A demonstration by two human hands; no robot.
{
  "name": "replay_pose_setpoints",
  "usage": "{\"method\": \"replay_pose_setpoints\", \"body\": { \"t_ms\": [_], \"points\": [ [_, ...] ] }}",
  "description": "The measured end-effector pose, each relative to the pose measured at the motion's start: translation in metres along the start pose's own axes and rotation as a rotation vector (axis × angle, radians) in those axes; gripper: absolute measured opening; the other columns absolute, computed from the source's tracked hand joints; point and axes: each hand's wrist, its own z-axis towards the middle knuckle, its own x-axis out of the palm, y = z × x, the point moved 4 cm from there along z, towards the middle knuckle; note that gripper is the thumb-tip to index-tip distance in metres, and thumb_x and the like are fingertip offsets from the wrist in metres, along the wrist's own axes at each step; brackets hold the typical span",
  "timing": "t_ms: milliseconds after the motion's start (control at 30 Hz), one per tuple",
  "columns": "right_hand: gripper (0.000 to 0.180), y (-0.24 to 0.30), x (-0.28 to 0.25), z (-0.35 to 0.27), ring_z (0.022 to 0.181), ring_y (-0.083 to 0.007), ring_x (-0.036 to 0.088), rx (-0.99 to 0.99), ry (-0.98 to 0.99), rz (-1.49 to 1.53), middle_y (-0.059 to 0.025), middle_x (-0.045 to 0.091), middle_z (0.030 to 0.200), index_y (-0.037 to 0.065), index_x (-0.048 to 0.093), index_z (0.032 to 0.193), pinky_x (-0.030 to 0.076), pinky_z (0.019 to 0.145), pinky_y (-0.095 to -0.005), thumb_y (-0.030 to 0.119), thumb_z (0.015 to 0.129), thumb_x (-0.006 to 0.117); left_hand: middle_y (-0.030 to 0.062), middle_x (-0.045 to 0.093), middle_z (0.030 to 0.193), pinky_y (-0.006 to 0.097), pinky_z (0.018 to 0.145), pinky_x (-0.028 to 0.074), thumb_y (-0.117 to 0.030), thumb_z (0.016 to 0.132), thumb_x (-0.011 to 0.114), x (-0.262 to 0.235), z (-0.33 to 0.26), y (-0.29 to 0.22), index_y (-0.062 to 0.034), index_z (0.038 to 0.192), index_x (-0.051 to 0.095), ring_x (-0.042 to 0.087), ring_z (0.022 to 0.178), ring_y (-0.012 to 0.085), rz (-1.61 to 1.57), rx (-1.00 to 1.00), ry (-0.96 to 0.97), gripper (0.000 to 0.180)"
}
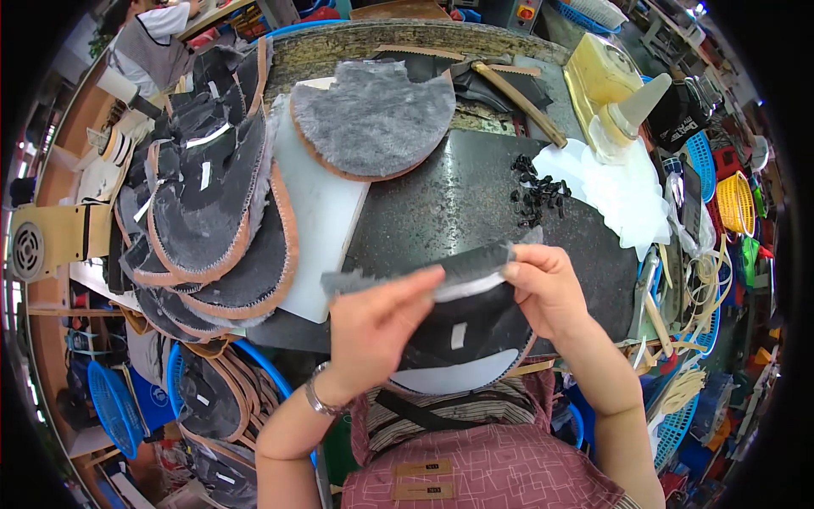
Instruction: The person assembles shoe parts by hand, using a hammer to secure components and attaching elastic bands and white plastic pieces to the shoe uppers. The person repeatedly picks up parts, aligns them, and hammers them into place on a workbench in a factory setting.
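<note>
In front of my body is a dark fur-lined shoe upper (431, 338), with a white strip (468, 288) along its folded upper edge and a small white label on it. My right hand (547, 287) pinches the right end of that edge between thumb and fingers. Stretched out flat, the fingers of my left hand (373, 327) lie along the left part of the edge, slightly blurred; its thumb is hidden. Beyond the hands, a grey furry upper (373, 119) lies fur side up. Many similar uppers (203, 195) are piled at the left.
A dark slab (424, 212) covers the bench, beside a white board (309, 229). Small black pieces (538, 191) lie right of centre. Nearby are a hammer (521, 102), a glue bottle (623, 123) and a yellowish container (600, 72). A blue basket (263, 373) holds more uppers.
</note>
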Motion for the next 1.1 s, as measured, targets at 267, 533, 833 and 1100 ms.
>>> {"method": "replay_pose_setpoints", "body": {
  "t_ms": [267, 533, 833, 1100],
  "points": [
    [0.025, 0.015, 0.009, 0.001, 0.082, -0.0144, 0.064, 0.194, 0.255, 0.287, -0.0102, 0.067, 0.093, -0.006, 0.061, 0.105, 0.051, 0.074, -0.0273, 0.003, 0.082, 0.061, 0.0067, 0.067, 0.084, 0.022, 0.059, 0.046, -0.001, 0.086, 0.058, -0.01, -0.005, -0.007, -0.0036, 0.12, 0.06, 0.057, 0.063, 0.0086, -0.246, -0.028, 0.241, 0.034],
    [0.02, -0.002, 0.002, 0.01, 0.078, -0.0136, 0.065, 0.366, 0.081, 0.314, -0.01, 0.067, 0.088, -0.003, 0.063, 0.095, 0.053, 0.07, -0.0273, 0.013, 0.083, 0.066, 0.004, 0.067, 0.103, 0.02, 0.076, 0.048, -0.007, 0.092, 0.055, -0.003, 0.005, 0.008, -0.0043, 0.122, 0.058, 0.058, 0.086, 0.0042, -0.63, -0.36, 0.368, 0.031],
    [0.02, 0.021, 0.008, 0.006, 0.087, -0.0125, 0.061, -0.252, 0.315, -0.354, -0.0027, 0.068, 0.094, 0.001, 0.067, 0.1, 0.048, 0.081, -0.0279, 0.01, 0.082, 0.068, 0.0085, 0.066, 0.072, 0.028, 0.053, 0.049, 0.001, 0.075, 0.067, 0.0, 0.0, -0.012, -0.0041, 0.093, 0.064, 0.063, 0.058, 0.0215, 0.152, 0.174, -0.002, 0.019],
    [0.036, 0.01, 0.013, 0.026, 0.079, -0.0233, 0.059, -1.232, 0.406, -1.567, -0.0076, 0.057, 0.091, 0.004, 0.063, 0.104, 0.051, 0.071, -0.0339, 0.009, 0.069, 0.059, 0.0103, 0.068, 0.088, 0.028, 0.069, 0.051, -0.015, 0.084, 0.062, 0.017, 0.026, 0.073, -0.0063, 0.123, 0.055, 0.066, 0.079, 0.0148, 0.269, 0.011, 0.155, 0.041]
  ]
}}
